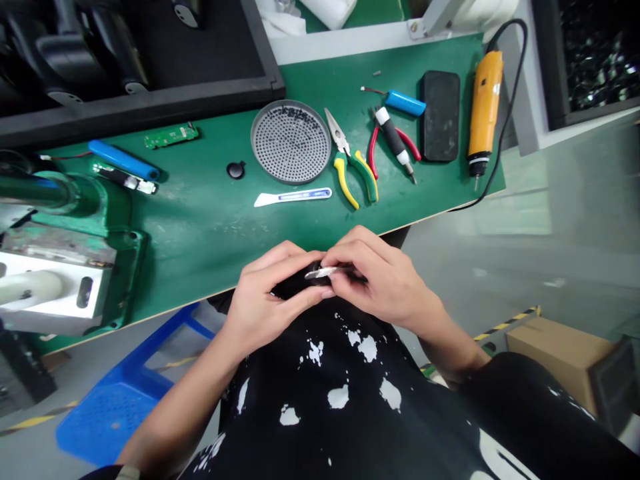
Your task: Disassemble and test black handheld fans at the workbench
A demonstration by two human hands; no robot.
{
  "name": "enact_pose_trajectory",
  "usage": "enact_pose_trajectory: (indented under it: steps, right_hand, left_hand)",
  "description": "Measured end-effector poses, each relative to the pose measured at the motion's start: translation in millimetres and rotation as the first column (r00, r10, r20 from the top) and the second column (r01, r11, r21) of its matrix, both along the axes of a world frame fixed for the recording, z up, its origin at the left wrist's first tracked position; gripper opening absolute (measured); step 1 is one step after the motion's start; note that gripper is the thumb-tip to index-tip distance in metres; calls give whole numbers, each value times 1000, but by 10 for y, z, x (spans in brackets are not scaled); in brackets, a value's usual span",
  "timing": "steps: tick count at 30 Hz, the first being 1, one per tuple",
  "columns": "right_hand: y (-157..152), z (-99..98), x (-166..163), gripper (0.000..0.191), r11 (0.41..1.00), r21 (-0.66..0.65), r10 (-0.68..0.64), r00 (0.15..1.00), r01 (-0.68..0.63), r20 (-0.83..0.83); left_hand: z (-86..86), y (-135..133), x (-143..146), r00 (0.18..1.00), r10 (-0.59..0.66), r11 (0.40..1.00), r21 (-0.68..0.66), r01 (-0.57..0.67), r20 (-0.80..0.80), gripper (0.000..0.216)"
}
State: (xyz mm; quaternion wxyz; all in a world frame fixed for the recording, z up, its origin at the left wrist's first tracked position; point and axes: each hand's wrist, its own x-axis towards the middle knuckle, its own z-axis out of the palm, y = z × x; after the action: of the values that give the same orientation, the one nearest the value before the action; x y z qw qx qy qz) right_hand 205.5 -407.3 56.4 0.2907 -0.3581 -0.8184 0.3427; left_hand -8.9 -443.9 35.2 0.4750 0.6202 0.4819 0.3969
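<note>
My left hand [273,300] and my right hand [380,277] meet just below the front edge of the green bench [200,220], close to my chest. Both are closed round a small dark part with a silvery strip [323,272] held between the fingertips. Most of that part is hidden by the fingers, so I cannot make out its shape. Neither hand touches the bench top.
On the bench lie a round grey perforated tray [291,141], a white and blue pry tool [293,197], green-yellow pliers [353,170], red cutters [395,141], a blue battery cell [405,103], a black block [440,115], an orange electric screwdriver [484,110], a green press [65,267] at left.
</note>
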Motion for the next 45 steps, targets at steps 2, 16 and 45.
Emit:
enact_pose_trajectory:
  steps: [2,16,45]
  right_hand:
    - [-4,-14,4,16,999,-33,9,1000,-9,6]
    - [-21,-76,20,8,984,-177,-23,996,7,-90]
    - [62,-9,76,8,971,-199,172,970,-137,172]
  left_hand:
    - [-11,-2,3,1000,-7,1000,-7,7,9,31]
    - [-112,-38,87,982,4,992,-124,20,189,41]
    - [-3,45,-51,982,-179,974,-128,185,51,31]
